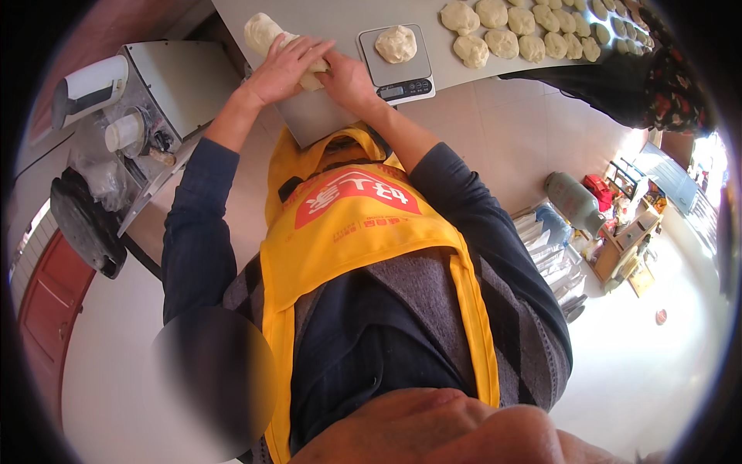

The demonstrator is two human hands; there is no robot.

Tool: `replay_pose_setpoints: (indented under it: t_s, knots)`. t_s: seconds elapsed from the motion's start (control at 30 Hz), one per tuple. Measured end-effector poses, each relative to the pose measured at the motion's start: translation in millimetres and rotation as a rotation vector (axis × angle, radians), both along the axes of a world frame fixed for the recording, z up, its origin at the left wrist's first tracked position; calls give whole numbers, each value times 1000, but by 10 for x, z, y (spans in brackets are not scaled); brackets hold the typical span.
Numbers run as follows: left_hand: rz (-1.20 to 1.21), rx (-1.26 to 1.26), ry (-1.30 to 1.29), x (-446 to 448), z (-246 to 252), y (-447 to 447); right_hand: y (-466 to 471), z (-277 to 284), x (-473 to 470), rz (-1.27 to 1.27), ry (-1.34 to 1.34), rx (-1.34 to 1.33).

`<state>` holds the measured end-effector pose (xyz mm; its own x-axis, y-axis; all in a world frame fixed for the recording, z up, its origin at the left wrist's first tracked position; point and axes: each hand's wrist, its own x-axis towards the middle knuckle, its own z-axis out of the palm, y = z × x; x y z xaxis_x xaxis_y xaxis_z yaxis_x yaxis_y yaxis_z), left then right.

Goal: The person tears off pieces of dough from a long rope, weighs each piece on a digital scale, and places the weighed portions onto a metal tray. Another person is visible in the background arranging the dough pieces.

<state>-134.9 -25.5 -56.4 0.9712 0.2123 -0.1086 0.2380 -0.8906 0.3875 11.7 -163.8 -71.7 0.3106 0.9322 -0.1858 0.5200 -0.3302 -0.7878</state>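
Note:
A thick roll of pale dough (pixel 264 30) lies at the near left corner of the grey worktable (pixel 333 11). My left hand (pixel 288 68) is laid across the roll, fingers over its top. Beside it, my right hand (pixel 349 81) is closed around the roll's nearer end; its fingertips are partly hidden. Just right of that hand, a digital kitchen scale (pixel 426 58) carries one rounded lump of dough (pixel 396 44). Its display is too small to read.
Several dough pieces (pixel 502 44) sit in rows along the table's right side. Beyond them stands a person in dark patterned clothing (pixel 675 87). At left is a light-topped cabinet (pixel 185 81) with a white appliance (pixel 95 81). A gas cylinder (pixel 574 200) is on the right.

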Motion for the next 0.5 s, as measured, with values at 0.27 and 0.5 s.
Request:
replay_pose_setpoints:
  t_s: [0.27, 0.5]
  knots:
    - [81, 23, -43, 68, -241, -230, -141, 493, 122, -7, -237, 147]
    - [169, -39, -220, 737, -129, -634, -338, 240, 1042, -34, -557, 66]
